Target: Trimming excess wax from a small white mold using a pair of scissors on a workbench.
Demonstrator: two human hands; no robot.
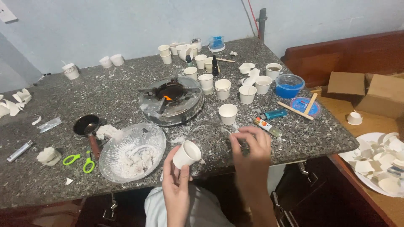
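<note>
Many paper cups (227, 113) behind hands; lit burner (171, 100) beside.

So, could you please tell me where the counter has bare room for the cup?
Freest is the grey speckled counter between the round burner and the far-left white paper cups. Also the front-right corner, below the blue lid. Behind and right of the burner, cups crowd it.

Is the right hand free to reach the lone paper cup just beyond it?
Probably yes: the right hand lies just short of the paper cup, with only bare counter between; its fingers pinch something small.
</note>
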